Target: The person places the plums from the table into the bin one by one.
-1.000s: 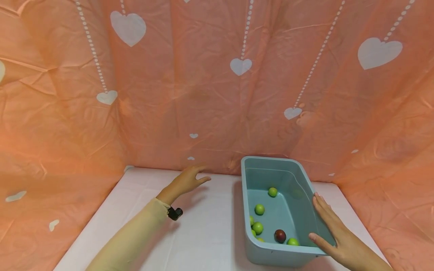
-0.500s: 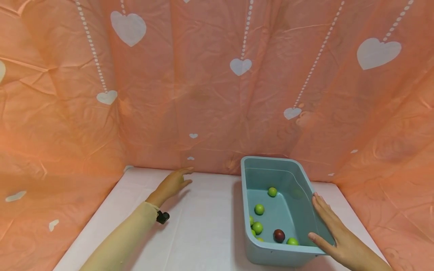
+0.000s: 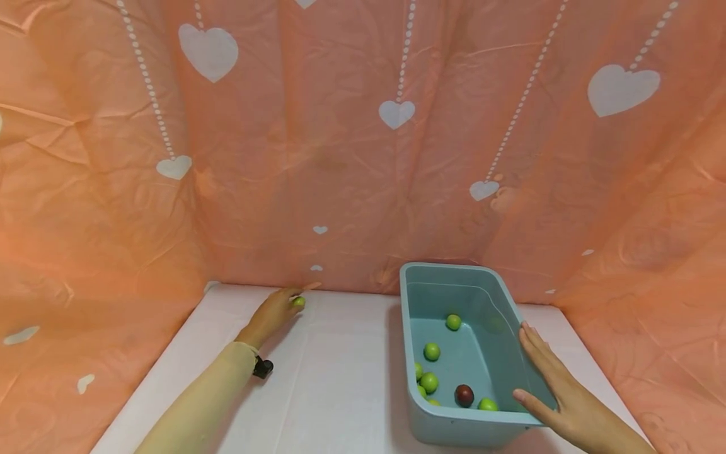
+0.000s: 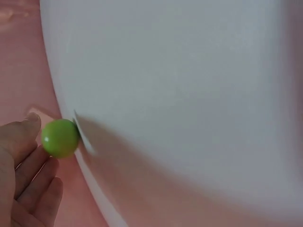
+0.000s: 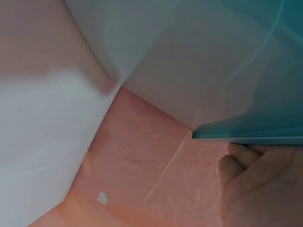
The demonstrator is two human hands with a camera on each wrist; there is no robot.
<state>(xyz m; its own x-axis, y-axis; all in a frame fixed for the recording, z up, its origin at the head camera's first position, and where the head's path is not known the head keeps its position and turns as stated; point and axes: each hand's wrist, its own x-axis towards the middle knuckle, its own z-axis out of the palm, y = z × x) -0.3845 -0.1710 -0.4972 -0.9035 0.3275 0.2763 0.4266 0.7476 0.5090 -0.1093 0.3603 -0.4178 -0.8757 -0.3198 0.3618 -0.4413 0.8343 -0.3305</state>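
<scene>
At the back edge of the white table, a small, smooth round green fruit (image 4: 60, 138) lies at the fingertips of my left hand (image 3: 272, 315). The thumb and fingers of that hand stand loosely to either side of it, with the fingers fairly straight. My right hand (image 3: 558, 384) rests on the right rim of a grey-blue plastic bin (image 3: 547, 413), its thumb toward the near corner and fingers spread along the side. Inside the bin are several green fruits like it (image 3: 429, 382) and one dark red round fruit (image 3: 464, 395), mostly toward the near end.
White cloth covers the table (image 3: 340, 378) left of the bin. Behind and on both sides hangs a peach-orange curtain (image 3: 295, 157) printed with pale hearts, close against the table's back edge. A small black device (image 3: 263, 367) sits at the left wrist.
My left hand has moved left along the back of the table, and a green fruit now shows between its thumb and fingers. The right hand stays on the bin's rim.
</scene>
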